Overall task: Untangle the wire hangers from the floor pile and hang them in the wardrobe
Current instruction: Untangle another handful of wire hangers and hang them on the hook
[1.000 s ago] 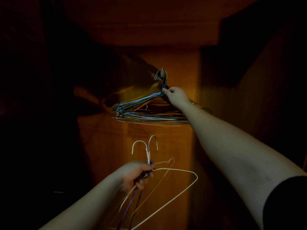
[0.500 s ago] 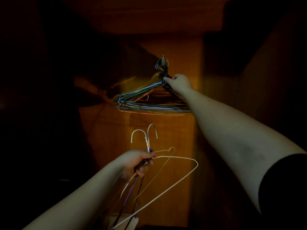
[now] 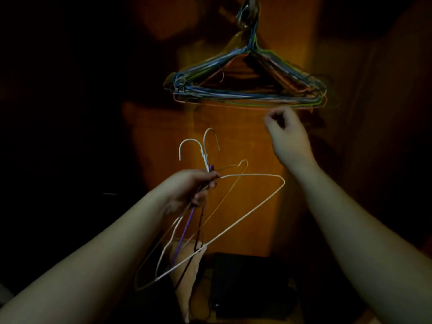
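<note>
Since the left hand [image 3: 187, 185] is closed around the necks of a small bunch of wire hangers [image 3: 233, 206] (white ones plus a purple one and a dark one), the main risk I see is those frames snagging each other when one gets pulled free. Their hooks stick up just above the fist and the triangles splay down and right, crossing over one another, so tugging one could drag the rest along or pop the whole lot out of the grip.

Further right and higher, the hung bundle [image 3: 247, 85] of coloured hangers dangles from a single wardrobe hook [image 3: 247, 10] at the far top. It's already crowded up there, and adding another could knock one off or catch on the stacked wires.

The right hand [image 3: 287, 136] sits just below that bundle, fingers loosely curled, holding nothing, not touching the wires as far as I can tell.

Room-wise: open air between the two hands, the wardrobe's back panel [image 3: 233, 127] close behind, and dark walls on both sides that I can't really judge. Something dark sits low on the wardrobe floor, too dim to name.
</note>
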